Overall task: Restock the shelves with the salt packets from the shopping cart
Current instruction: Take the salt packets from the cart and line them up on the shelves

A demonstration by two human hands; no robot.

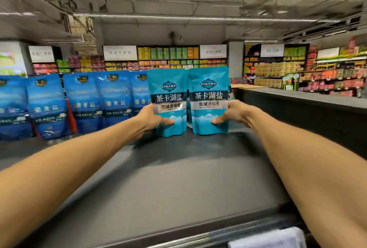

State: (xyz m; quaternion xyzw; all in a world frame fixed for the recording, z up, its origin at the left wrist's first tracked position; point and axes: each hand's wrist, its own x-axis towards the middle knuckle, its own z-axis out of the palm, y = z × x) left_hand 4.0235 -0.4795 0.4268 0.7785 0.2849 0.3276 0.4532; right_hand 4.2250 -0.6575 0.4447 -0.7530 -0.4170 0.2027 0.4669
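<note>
Item 1: left teal salt packet [168, 101], upright on the dark shelf [158, 178], toward its far edge. Your left hand [152, 117] grasps its left side, thumb across the lower front, remaining fingers hidden behind.

Item 2: right teal salt packet [209, 99], upright just beside the first, edges nearly touching. Your right hand [236, 113] grasps its right side, thumb across the lower front.

Item 3: row of dark blue salt packets [83, 102], standing along the shelf's far edge, running to the far left corner; the nearest one sits partly behind the left teal packet.

Item 4: white label [268, 237] at the shelf's near right corner.
</note>
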